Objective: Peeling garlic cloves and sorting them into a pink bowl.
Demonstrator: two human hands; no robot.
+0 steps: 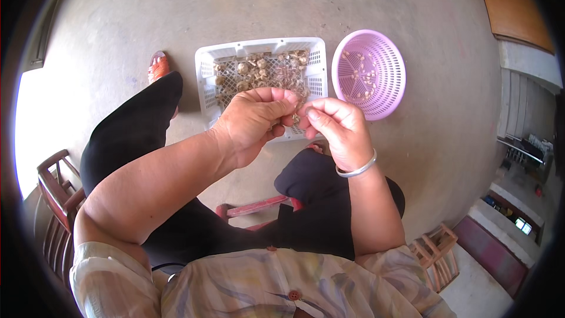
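My left hand (260, 119) and my right hand (337, 126) meet over the near right side of a white plastic basket (260, 45). Fingers of the left hand are curled around a small, pale, dried piece, partly hidden, perhaps garlic. On the right, thumb and forefinger are pinched together; what lies between them is too small to tell. Inside the white basket are dried garlic bulbs (243, 68) and loose papery skins (287, 75). A round pink plastic basket (399, 73) stands just right of it, with several small pale cloves (367, 94) scattered on its bottom.
Both baskets stand on a concrete floor (265, 4). Below my arms are my dark-trousered knees and a red stool's rung (258, 206). A wooden chair (59, 185) is at the left, a small wooden stool (435, 247) at the lower right, and a brown board (512, 9) at the upper right.
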